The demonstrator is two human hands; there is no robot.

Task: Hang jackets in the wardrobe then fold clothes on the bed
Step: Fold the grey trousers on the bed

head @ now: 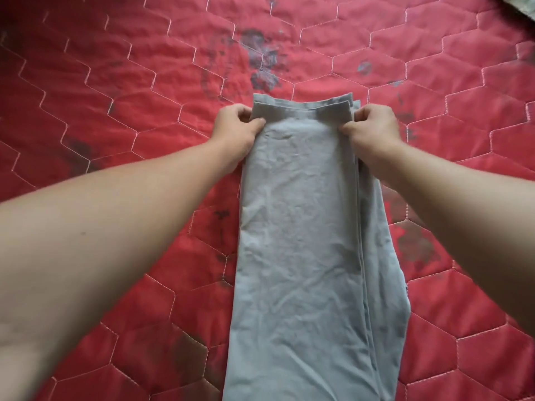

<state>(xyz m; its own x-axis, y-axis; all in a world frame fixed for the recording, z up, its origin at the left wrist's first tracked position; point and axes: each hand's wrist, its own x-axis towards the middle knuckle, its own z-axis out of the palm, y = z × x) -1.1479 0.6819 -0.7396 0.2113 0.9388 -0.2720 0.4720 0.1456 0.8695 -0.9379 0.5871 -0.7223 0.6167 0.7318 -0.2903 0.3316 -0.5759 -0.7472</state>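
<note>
surface: red quilted bed (pixel 115 82) | grey garment (pixel 298 241) flat between both hands | left hand (pixel 234 131), right hand (pixel 373 131) pinch its far corners

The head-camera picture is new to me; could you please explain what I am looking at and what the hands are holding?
There is no machine here: a person wears one camera on the head, looking down, so both bare arms reach forward into view. A red quilted bedcover with dark stains fills the view. On it lies a grey garment, folded lengthwise into a long layered strip. The left hand and right hand each pinch a corner of its far end.
</note>
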